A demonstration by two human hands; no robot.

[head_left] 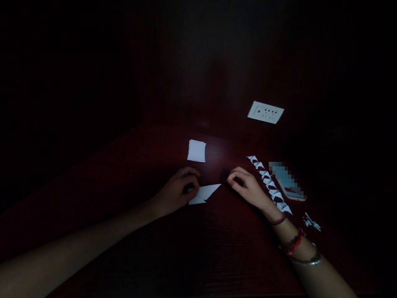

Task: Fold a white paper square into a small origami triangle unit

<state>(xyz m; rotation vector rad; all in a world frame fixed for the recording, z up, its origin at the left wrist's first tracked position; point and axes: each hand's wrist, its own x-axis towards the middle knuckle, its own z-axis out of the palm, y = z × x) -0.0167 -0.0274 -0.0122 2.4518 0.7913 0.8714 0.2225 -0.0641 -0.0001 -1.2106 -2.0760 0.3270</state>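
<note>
A folded white paper piece (205, 193) lies on the dark red table (198, 248) between my hands. My left hand (179, 191) has its fingers curled and pressed on the paper's left end; a ring shows on one finger. My right hand (246, 185) rests just right of the paper's pointed tip, fingers curled in, apart from the paper by a small gap. What it holds, if anything, is hidden. Red cord bracelets and a metal bangle circle my right wrist.
A small stack of white paper squares (196, 150) lies beyond my hands. A row of folded white triangle units (269, 184) runs diagonally on the right, beside a phone (287, 182). More small folded bits (311, 222) lie nearer. A white wall socket (266, 112) sits behind. The surroundings are dark.
</note>
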